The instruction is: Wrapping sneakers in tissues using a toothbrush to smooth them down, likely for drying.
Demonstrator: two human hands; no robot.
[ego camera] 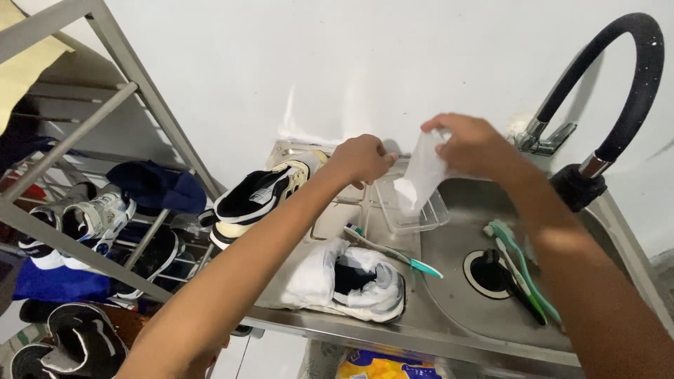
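Observation:
My right hand (472, 144) pinches the top of a thin white sheet (421, 174) that hangs over a clear plastic container (421, 219) at the sink's edge. My left hand (361, 158) is closed just left of the sheet, near its upper edge; whether it touches the sheet is unclear. Below my left arm a white sneaker (358, 281) wrapped in white tissue lies on the steel drainboard (330, 217). A cream-and-black sneaker (263, 193) lies on its side at the drainboard's back left.
A teal toothbrush (393, 251) rests across the white sneaker. Green and black brushes (523, 270) lie in the steel sink basin (456, 309) by the drain (488, 272). A black flexible faucet (618, 91) arches at right. A metal shoe rack (91, 231) with several shoes stands left.

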